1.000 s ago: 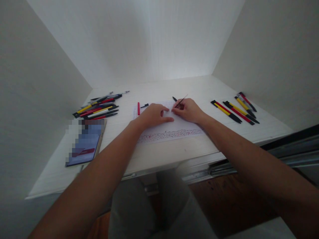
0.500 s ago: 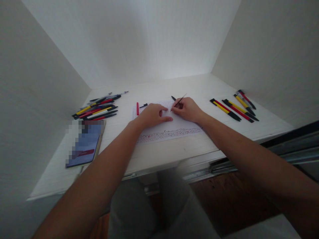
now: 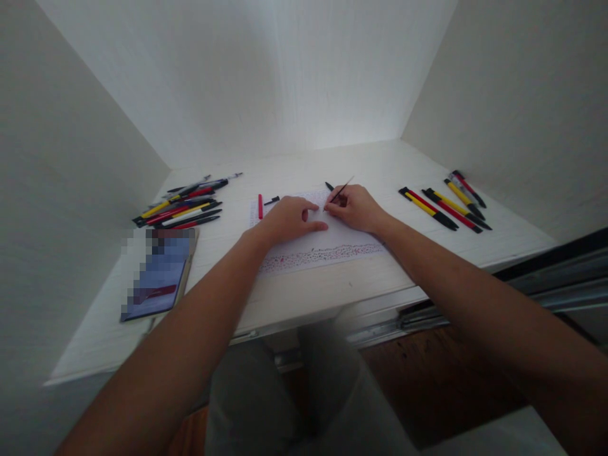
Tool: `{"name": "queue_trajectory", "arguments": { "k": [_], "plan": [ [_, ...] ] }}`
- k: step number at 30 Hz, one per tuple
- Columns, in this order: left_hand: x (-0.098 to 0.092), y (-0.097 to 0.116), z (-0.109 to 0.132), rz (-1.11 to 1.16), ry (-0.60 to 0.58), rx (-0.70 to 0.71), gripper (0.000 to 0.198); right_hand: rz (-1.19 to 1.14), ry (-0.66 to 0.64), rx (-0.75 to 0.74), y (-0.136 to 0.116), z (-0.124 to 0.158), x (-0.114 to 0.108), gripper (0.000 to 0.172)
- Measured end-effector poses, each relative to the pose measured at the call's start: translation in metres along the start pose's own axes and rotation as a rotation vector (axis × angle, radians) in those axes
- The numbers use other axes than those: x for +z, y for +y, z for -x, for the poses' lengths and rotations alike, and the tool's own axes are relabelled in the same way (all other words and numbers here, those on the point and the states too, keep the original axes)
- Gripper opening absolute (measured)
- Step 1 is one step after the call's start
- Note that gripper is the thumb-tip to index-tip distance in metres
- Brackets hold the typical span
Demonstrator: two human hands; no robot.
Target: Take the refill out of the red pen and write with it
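Observation:
My right hand [image 3: 355, 208] is closed in a pinch on a thin black pen refill [image 3: 342, 189], whose tip touches a white sheet of paper [image 3: 327, 250] covered in small scribbles. My left hand [image 3: 289, 219] lies flat on the same sheet with its fingers spread, pressing it against the white desk [image 3: 304, 288]. A red pen barrel [image 3: 260, 206] and small black pen parts [image 3: 272, 201] lie just left of my left hand. Another small black part [image 3: 329, 186] rests beyond my right hand.
A heap of several pens [image 3: 183, 206] lies at the desk's back left, and a row of several red, yellow and black pens [image 3: 446, 202] at the right. A phone [image 3: 159, 275] rests at the front left. White walls close in on three sides.
Both hands stay in place on the paper; only the view has drifted slightly. The refill's tip barely shifts.

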State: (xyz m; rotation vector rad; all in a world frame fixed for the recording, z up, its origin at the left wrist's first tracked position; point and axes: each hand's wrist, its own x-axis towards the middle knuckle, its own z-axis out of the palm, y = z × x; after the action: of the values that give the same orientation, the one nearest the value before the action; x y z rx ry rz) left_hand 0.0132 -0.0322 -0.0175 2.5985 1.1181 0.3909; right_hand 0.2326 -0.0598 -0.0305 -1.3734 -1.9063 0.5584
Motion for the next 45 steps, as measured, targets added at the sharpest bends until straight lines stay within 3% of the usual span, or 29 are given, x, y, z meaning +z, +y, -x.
{"name": "queue_trajectory", "arguments": {
  "k": [25,45],
  "plan": [
    [-0.0013,0.0014,-0.001,-0.016,-0.009,0.004,0.054,0.089,-0.04,0.011,-0.0056,0.0012,-0.0004,0.009],
    [0.0006,-0.0011,-0.0023,-0.041,-0.015,0.026,0.05,-0.014,0.004,0.024,-0.0001,-0.0001,0.0004,0.011]
  ]
}}
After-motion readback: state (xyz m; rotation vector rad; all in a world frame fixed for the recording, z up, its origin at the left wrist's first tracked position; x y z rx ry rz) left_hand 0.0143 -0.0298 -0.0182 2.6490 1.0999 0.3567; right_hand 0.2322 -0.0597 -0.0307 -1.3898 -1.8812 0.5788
